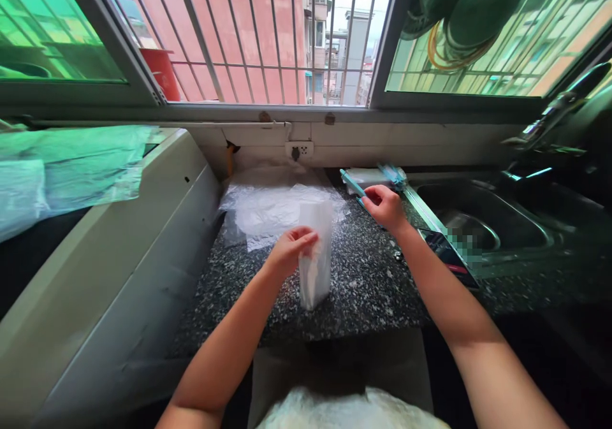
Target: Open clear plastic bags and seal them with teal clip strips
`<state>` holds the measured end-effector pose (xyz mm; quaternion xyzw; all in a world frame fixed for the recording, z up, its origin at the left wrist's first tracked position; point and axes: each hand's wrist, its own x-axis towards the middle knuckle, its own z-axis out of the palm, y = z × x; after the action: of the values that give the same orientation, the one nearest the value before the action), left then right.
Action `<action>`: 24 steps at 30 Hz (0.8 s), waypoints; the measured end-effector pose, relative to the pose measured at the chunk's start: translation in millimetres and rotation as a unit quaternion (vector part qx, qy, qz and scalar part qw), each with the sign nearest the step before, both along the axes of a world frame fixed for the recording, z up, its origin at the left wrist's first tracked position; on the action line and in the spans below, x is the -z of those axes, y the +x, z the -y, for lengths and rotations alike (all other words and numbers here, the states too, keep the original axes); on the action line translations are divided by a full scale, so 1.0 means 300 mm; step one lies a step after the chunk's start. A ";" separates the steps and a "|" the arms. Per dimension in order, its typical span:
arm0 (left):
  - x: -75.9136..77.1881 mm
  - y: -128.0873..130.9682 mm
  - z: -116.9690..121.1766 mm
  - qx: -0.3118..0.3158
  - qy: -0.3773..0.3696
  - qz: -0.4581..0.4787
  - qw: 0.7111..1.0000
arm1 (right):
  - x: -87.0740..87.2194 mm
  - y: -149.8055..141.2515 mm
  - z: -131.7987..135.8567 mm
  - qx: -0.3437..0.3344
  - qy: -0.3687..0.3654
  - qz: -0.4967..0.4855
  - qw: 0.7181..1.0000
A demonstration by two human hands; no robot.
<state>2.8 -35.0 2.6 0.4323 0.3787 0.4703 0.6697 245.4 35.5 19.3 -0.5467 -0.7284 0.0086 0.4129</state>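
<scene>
My left hand (291, 248) is closed on a clear plastic bag (316, 276), folded into a narrow upright strip, thumb on its near face. The bag hangs just over the speckled dark countertop (368, 289); whether its lower end touches the stone I cannot tell. To the right, my right hand (384, 207) pinches a slim light-blue bag clip (352, 181) between thumb and fingers. Behind that hand lies a clear packet (368, 177) with more light-blue pieces (393, 175) at its end. Several flattened clear plastic bags (272, 209) are spread behind my left hand.
A double steel sink (521, 225) with a tap (549, 113) is on the right. At its near left edge lies a dark flat device (447, 257). On the left stands a pale, bulky box-like unit (143, 225) under plastic sheeting (81, 167). A wall socket (300, 150) is below the barred window.
</scene>
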 end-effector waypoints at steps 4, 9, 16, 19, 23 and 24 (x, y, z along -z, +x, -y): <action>0.005 0.003 -0.005 0.011 0.004 -0.013 1.000 | -0.028 -0.063 0.087 -0.112 0.103 -0.017 0.988; 0.015 0.005 -0.013 0.011 0.012 -0.011 1.000 | -0.040 -0.120 0.163 -0.187 0.141 -0.002 0.972; 0.021 0.006 -0.009 0.025 0.014 -0.015 0.999 | 0.023 -0.161 0.185 -0.211 0.169 0.005 0.963; 0.030 0.007 -0.007 0.025 0.027 -0.020 0.999 | 0.045 -0.163 0.191 -0.210 0.150 0.002 0.966; 0.048 0.009 -0.009 0.027 0.040 -0.032 0.998 | 0.065 -0.151 0.205 -0.214 0.128 -0.007 0.968; 0.052 0.010 -0.009 0.029 0.040 -0.034 0.998 | 0.071 -0.146 0.209 -0.215 0.126 -0.006 0.968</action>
<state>5.9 -32.1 -12.9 0.4854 0.3697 0.4505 0.6518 201.5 -27.1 -1.9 -0.3208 -0.8215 0.0081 0.4714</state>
